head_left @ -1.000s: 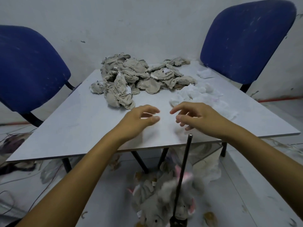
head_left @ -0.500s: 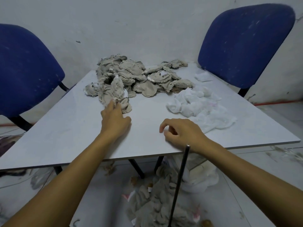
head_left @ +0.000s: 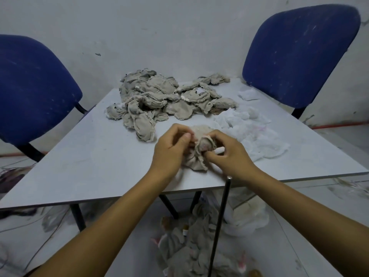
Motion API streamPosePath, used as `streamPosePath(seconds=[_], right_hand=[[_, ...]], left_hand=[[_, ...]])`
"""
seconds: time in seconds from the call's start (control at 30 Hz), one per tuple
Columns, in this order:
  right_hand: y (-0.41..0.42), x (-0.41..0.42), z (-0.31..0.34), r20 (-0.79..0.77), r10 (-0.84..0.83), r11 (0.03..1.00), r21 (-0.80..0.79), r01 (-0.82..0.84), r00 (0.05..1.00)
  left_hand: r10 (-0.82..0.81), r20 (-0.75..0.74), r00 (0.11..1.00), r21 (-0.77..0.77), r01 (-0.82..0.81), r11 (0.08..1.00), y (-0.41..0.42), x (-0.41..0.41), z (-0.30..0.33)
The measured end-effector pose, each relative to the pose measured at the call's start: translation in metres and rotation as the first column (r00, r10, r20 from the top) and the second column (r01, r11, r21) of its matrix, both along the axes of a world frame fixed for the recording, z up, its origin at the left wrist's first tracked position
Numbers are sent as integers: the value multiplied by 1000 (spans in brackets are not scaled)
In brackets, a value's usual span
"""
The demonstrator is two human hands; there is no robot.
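We see a pale grey table [head_left: 89, 156], its top scuffed and dusty, pushed towards a rough whitish wall [head_left: 179, 27]. A blue chair [head_left: 34, 90] stands at the table's left side and a second blue chair [head_left: 299, 56] at its far right corner. The floor [head_left: 309, 226] is pale and littered.

Near the table's front edge, just right of centre, the left hand [head_left: 169, 150] and the right hand [head_left: 229, 156] meet over a grey cloth piece [head_left: 196, 163]. Both have their fingers curled round it, pinching it from either side. Its lower end rests on the tabletop, and a pinkish patch shows at its upper fold, between the thumbs.

Behind the hands, towards the wall, lies a pile [head_left: 159, 94] of similar frayed grey pieces, its nearest flap just beyond the left hand. To the right of the hands spreads a heap of white fluff [head_left: 249, 128], close to the right hand; we cannot tell whether they touch. A small white scrap [head_left: 247, 94] lies apart, by the far right corner.

A thin black rod [head_left: 219, 226] rises from the bottom of the view, and its tip stands just under the right wrist, crossing the table edge. Under the table we see a floor heap [head_left: 189, 246] of grey pieces and a white bag [head_left: 245, 216] beside it, both partly hidden by the forearms and the rod.
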State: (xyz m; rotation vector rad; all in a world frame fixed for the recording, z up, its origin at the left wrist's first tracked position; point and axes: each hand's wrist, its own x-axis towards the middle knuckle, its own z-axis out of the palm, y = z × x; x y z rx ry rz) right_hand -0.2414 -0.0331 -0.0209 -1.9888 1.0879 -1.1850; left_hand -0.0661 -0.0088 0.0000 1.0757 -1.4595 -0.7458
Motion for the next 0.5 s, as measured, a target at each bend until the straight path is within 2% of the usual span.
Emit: streamPosePath(seconds=[0.07,0.1,0.17,0.23,0.27,0.3,0.33,0.37,0.43,0.5], right_hand=[[0,-2,2,121,29,999,15,-31,992],[1,-3,5,176,67,997,21,-72,982],[3,-1,11,319,140,982,75,-172,937],[6,2,17,513,135,930,229,-287,848],[6,1,18,547,95,899,312,-308,832],[6,1,18,533,65,880,368,-301,843],[5,0,18,428,48,899,375,-226,902],[5,-1,17,268,26,943,314,-112,963],[8,-1,15,2,-76,993,94,75,997],[10,-3,17,-104,-126,988,-100,115,987]], left_hand=[[132,-31,991,150,-126,981,-10,7,-3],[139,-58,989,261,-119,958,-13,10,-4],[75,-161,984,421,0,907,-18,15,-6],[8,-272,962,440,117,890,-21,19,-6],[-14,-320,947,427,158,890,-21,20,-5],[-12,-339,941,413,160,896,-20,21,-6],[8,-328,945,398,131,908,-19,20,-6],[35,-300,953,374,83,924,-18,20,-6],[61,-260,964,318,26,948,-17,20,-7],[50,-217,975,279,13,960,-16,19,-6]])
